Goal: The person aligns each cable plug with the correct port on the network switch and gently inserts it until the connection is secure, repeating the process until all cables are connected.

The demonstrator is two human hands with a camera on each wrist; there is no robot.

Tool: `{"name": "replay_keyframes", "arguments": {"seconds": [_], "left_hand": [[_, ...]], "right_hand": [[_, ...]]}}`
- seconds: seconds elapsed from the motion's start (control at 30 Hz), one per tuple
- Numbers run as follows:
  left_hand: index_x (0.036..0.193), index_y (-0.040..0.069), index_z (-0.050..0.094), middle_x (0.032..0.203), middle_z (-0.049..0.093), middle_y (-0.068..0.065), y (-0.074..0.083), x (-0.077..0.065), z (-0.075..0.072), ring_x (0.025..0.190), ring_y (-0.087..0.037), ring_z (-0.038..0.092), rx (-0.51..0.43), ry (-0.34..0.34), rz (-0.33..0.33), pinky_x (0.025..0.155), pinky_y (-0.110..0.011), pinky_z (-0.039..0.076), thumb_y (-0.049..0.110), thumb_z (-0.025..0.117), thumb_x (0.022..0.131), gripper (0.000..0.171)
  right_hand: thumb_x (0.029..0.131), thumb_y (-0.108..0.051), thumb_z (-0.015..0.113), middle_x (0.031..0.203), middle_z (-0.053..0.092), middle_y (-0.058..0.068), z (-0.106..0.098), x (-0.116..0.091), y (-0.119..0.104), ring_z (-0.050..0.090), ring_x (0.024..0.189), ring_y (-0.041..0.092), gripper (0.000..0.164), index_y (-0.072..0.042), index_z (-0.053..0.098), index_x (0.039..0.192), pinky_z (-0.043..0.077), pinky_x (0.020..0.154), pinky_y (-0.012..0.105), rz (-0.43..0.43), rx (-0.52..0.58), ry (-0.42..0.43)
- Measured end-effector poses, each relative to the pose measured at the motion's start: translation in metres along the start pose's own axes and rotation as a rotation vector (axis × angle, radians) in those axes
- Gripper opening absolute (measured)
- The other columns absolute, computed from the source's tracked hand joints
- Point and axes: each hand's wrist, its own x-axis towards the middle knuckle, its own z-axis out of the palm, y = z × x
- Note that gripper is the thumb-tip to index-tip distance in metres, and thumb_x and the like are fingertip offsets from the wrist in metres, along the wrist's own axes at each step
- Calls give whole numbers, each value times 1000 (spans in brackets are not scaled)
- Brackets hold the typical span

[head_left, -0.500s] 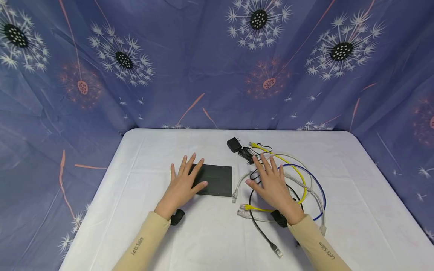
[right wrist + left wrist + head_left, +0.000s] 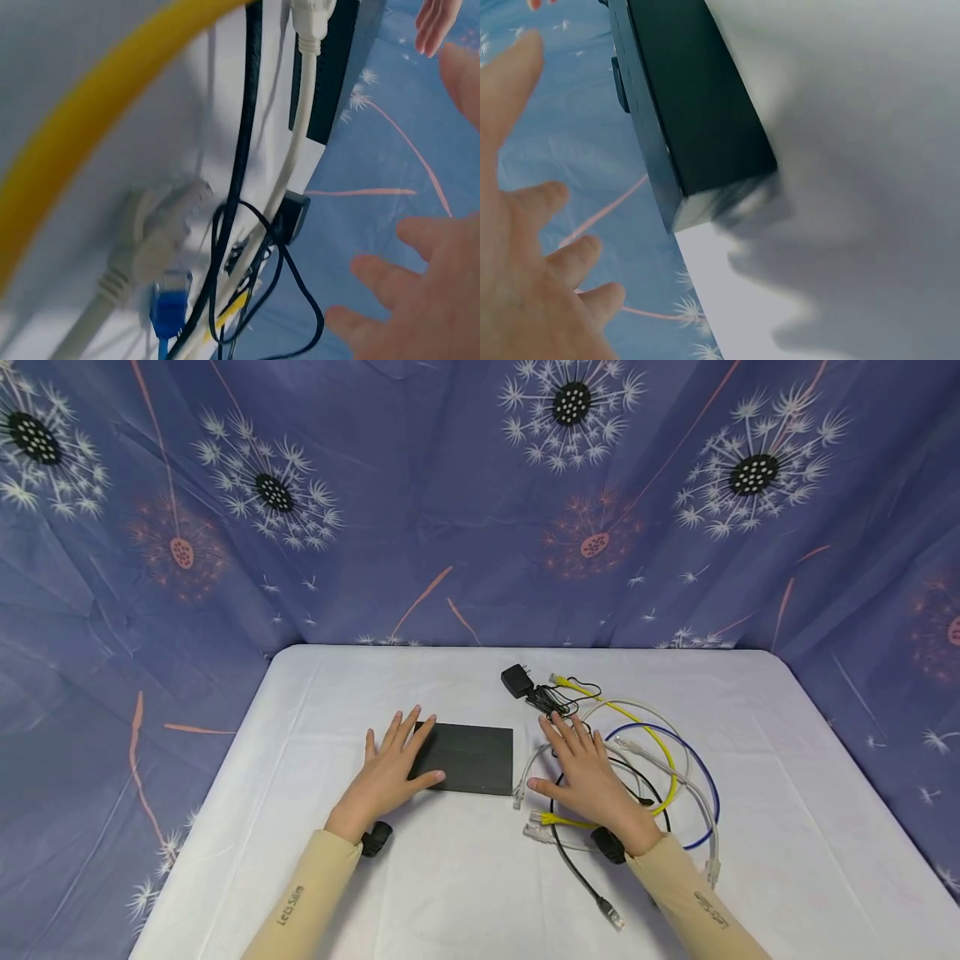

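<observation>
A flat black box, like a network switch, lies on the white table. My left hand is spread over its left end, fingers straight and apart; the left wrist view shows a gap between the hand and the box. To the right, my right hand hovers with straight fingers over a loose tangle of network cables. Among them are a yellow cable, a blue cable, a black cable and several pale grey ones. Neither hand holds anything.
Behind the cables sits a black power adapter with its thin cord bundled beside it. A blue curtain with dandelion prints hangs along the table's back edge. Cable ends with clear plugs point towards the front.
Both hands have shifted a little to the left. The right hand's fingertips have also come slightly nearer the front. The box and cables lie as before.
</observation>
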Motion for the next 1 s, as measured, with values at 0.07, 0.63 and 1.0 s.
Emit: {"name": "replay_keyframes", "arguments": {"seconds": [0.07, 0.63, 1.0], "left_hand": [[155, 17, 17, 158, 8, -12, -2, -1, -1, 143, -36, 3, -15, -12, 1, 102, -68, 1, 49, 65, 86, 89], [153, 20, 24, 159, 9, -11, -18, 2, -5, 142, -40, 4, -116, -66, 27, 101, -69, -3, 45, 75, 79, 94], [153, 23, 27, 158, 10, -11, -28, 5, -2, 141, -42, 3, -148, -104, 30, 100, -71, -2, 46, 77, 76, 95]], "right_hand": [[85, -47, 68, 155, 18, 19, 3, 0, -1, 9, 139, 46, 91, -6, 22, 152, 8, 104, 66, -21, -13, -3], [83, -51, 67, 154, 19, 23, 22, 15, -9, 12, 139, 45, 93, -5, 24, 152, 13, 108, 59, -173, -25, -67], [81, -55, 68, 154, 17, 23, 28, 25, -14, 13, 139, 45, 97, -8, 22, 153, 14, 108, 57, -159, -15, -148]]}}
